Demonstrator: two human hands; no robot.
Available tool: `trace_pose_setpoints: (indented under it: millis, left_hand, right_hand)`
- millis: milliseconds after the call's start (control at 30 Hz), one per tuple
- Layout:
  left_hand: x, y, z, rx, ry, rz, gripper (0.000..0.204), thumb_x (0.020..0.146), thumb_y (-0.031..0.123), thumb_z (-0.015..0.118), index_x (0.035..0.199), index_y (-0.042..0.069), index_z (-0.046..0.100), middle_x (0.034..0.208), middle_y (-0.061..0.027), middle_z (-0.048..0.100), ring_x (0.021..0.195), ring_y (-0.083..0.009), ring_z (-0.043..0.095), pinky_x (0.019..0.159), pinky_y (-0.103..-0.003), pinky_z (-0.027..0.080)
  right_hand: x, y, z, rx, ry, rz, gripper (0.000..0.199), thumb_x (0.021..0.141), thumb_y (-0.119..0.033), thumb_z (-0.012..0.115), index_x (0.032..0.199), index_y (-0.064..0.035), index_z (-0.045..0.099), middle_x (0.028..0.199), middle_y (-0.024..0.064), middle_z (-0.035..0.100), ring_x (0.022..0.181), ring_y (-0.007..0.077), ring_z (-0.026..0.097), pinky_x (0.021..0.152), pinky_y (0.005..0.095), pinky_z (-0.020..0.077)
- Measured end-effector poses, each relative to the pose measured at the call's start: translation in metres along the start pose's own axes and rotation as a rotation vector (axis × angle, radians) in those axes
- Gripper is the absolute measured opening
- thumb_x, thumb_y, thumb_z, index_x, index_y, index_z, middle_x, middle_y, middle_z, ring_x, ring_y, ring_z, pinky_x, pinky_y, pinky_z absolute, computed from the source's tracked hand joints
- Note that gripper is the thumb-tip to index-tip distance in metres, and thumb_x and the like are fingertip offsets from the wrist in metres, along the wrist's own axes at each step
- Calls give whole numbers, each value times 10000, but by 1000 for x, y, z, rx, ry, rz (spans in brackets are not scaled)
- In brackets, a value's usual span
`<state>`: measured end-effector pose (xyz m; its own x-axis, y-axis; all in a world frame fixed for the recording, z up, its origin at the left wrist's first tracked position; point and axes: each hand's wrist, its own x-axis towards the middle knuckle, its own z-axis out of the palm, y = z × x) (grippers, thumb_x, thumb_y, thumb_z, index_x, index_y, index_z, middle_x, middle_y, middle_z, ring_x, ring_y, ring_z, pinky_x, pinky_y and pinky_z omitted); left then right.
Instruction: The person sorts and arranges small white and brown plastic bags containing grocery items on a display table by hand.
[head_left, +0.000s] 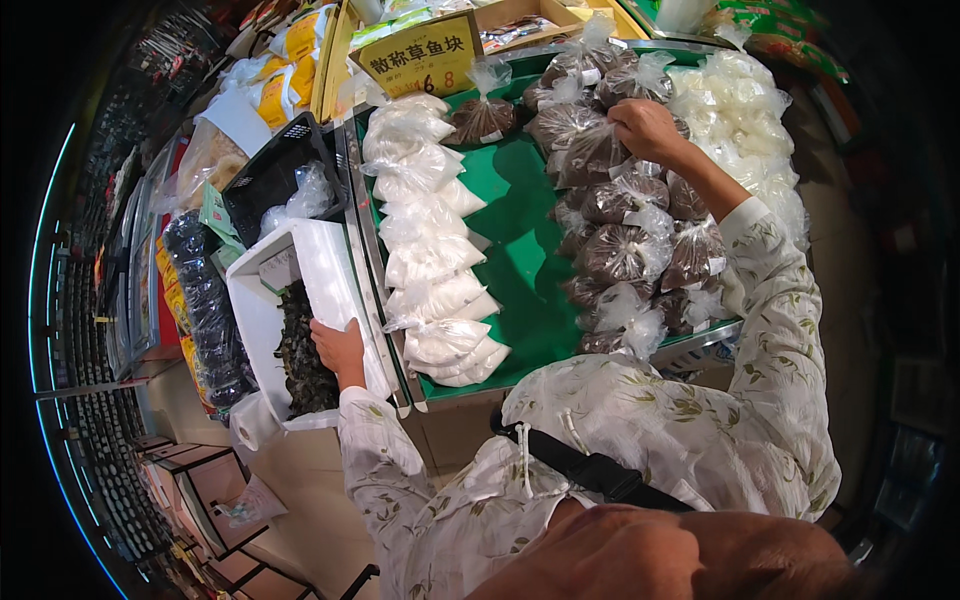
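My right hand (645, 130) is closed on a clear plastic bag (588, 152) of dark brown contents, at the far end of a pile of similar brown bags (625, 255). My left hand (338, 350) rests at a white foam box (325, 262), beside the dark, crinkled, leafy-looking pieces (300, 345) inside it. Its thumb stands apart from the fingers, and nothing shows in its grip. The fingertips' exact contact is unclear. Another brown bag (483, 118) lies by itself at the back of the green display tray (525, 250).
Bags of white powder-like contents (430, 250) line the tray's left side; pale bags (735, 130) fill its right. A yellow sign (420, 58) stands behind. Left of the tray are a black crate (265, 180) and black-wrapped packs (200, 300). The tray's metal edge (700, 345) runs before me.
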<state>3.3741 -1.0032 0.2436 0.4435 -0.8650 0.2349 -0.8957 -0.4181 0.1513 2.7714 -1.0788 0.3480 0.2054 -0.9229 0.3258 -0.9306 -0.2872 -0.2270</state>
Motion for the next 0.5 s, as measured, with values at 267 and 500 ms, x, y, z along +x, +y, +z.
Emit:
trace_pose_setpoints:
  millis: [267,500]
  left_hand:
    - [35,-28,2,-51,-194,-14,638,783,355,691,1249,-10,453,1074,-263,627,993,-421,604,842,-482,480]
    - [37,-16,1,-103,-171,-25,476,795,333,682,1101,8,517,1016,-239,644,943,-425,613,793,-492,485]
  right_hand:
    - [101,-65,69,762,-34,-3,173,757,-123,559,840,-4,654,662,137,608,586,215,573,588,342,467]
    - [127,-54,208,931,-177,297,208,735,-120,541,846,-9,677,671,121,633,622,218,610,617,349,489]
